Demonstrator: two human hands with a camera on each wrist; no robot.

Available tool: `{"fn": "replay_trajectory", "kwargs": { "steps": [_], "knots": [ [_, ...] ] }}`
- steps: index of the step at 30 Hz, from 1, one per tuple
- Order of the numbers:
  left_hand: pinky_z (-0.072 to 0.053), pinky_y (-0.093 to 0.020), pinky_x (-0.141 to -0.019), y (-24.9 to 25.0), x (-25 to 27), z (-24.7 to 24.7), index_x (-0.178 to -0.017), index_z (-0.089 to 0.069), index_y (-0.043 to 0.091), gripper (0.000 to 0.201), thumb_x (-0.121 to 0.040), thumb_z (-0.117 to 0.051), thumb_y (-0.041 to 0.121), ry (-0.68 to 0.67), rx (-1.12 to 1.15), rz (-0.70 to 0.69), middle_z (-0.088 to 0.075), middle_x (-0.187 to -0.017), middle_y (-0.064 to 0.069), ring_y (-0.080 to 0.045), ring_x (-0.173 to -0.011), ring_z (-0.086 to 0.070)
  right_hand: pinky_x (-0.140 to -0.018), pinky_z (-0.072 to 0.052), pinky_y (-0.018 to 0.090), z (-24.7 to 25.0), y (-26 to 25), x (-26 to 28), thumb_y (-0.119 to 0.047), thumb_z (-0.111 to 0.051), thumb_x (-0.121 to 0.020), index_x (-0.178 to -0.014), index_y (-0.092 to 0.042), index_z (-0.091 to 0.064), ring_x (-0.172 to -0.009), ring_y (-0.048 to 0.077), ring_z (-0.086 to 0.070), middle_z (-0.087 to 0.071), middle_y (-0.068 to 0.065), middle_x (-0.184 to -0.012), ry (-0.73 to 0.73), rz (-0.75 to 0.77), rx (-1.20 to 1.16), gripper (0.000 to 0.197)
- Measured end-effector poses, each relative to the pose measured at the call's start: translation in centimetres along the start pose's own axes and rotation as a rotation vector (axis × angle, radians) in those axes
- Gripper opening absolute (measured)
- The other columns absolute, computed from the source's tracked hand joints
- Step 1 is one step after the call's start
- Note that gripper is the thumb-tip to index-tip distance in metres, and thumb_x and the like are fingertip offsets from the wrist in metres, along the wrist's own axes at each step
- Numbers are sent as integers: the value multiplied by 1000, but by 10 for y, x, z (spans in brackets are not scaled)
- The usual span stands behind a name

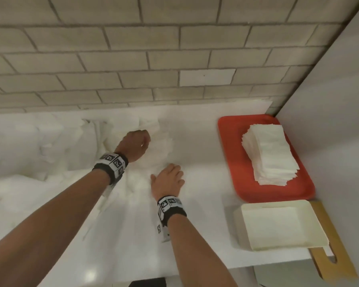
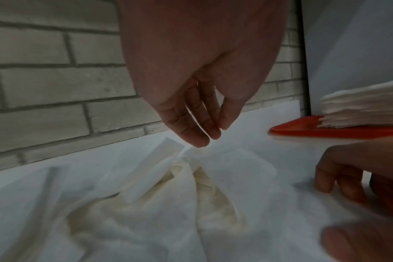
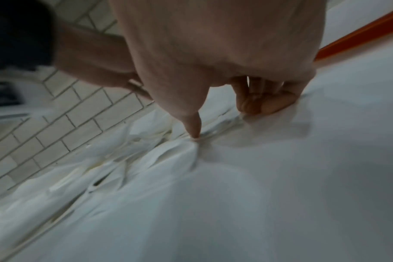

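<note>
1. Head view: the left hand [image 1: 136, 145] hovers over the heap of loose napkins [image 1: 56, 146]. The right hand [image 1: 168, 181] rests on the white counter [image 1: 197, 139] beside it, left of the red tray [image 1: 231, 154] with stacked napkins [image 1: 269, 154].
2. Left wrist view: the left hand's fingers [image 2: 192, 129] hang relaxed and close together, holding nothing above a crumpled napkin [image 2: 191, 179].
3. Right wrist view: the right hand's thumb [image 3: 194, 124] and bent fingertips [image 3: 267, 104], spread apart, press a napkin sheet [image 3: 240, 152] down.
</note>
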State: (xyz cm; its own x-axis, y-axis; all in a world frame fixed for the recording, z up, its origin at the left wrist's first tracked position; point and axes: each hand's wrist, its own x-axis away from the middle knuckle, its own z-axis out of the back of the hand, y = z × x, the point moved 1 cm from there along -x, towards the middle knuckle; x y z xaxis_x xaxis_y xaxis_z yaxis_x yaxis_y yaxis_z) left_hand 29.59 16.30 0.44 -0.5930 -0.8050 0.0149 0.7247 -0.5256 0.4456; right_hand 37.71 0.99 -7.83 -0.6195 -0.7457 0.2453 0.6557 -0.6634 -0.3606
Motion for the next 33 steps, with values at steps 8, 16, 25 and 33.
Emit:
{"fn": "replay_trajectory", "kwargs": {
  "steps": [8,16,25,33],
  "knots": [
    [-42,-53,-117,3,-62,-46,-167,-22,22,106,-86,-87,43,-447,-263,27,-37,-166,-10,-34,-152,-40,-114,-45,44,-7,-19,-2,-22,-55,-107,-151,-4,-49,-138,35,-49,-50,16,-150,-194,70,-246,48],
    [-33,-51,-122,-25,-60,-44,-157,-44,23,111,-66,-95,61,-438,-265,220,-24,-158,-23,-49,-147,-28,-61,-40,21,87,48,14,-9,-67,-97,-103,-16,-54,-67,12,-57,-62,-3,-82,37,106,-605,15],
    [-44,-10,-83,-2,-22,-24,-100,-81,9,42,-65,-102,19,-110,235,191,-68,-96,-8,-34,-113,-67,-95,-55,29,204,93,53,0,-69,-96,-138,-40,-61,-96,18,-72,-68,-27,-119,169,415,-494,58],
    [-56,-42,-81,41,42,-13,-86,-77,21,33,-63,-100,27,-69,661,237,-77,-94,-10,-37,-94,-73,-96,-48,14,299,159,114,-8,-75,-99,-99,-28,-81,-111,4,-71,-79,-18,-108,291,392,-622,22]
  ]
}}
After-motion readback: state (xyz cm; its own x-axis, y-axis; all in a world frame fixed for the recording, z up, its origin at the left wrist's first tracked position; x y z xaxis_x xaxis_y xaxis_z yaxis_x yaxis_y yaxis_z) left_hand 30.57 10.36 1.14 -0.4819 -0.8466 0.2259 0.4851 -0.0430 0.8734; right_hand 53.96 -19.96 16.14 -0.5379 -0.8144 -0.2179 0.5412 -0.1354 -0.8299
